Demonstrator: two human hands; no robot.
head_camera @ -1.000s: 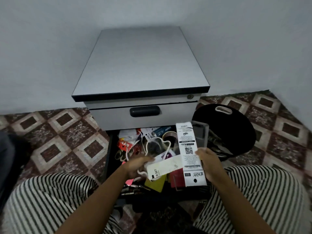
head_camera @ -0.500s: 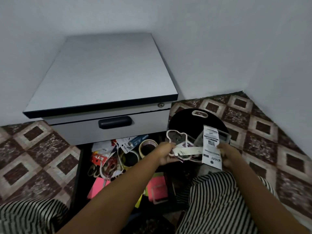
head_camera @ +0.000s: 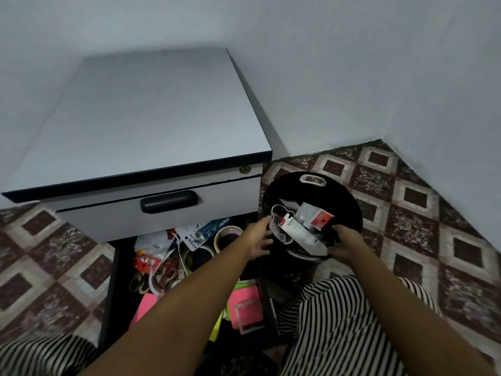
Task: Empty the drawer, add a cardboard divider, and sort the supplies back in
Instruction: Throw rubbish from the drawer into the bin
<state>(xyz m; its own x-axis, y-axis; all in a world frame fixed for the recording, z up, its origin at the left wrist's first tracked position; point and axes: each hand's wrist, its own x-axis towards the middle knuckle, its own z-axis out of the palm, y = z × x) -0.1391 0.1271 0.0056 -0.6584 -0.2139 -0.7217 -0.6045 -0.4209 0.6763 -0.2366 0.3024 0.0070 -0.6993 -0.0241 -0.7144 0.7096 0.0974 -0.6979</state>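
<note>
Drawer half full; stapler packet goes into the black basket to clear it, left hand loosely spread beside it, right hand grip unclear.

Black drawer, pulled open toward the viewer and cluttered with supplies. Tape rolls sit at its far end, scissors at the left, and pink sticky notes nearest. A white stapler pack lies tilted in a black bucket just to the right of the drawer.
</note>
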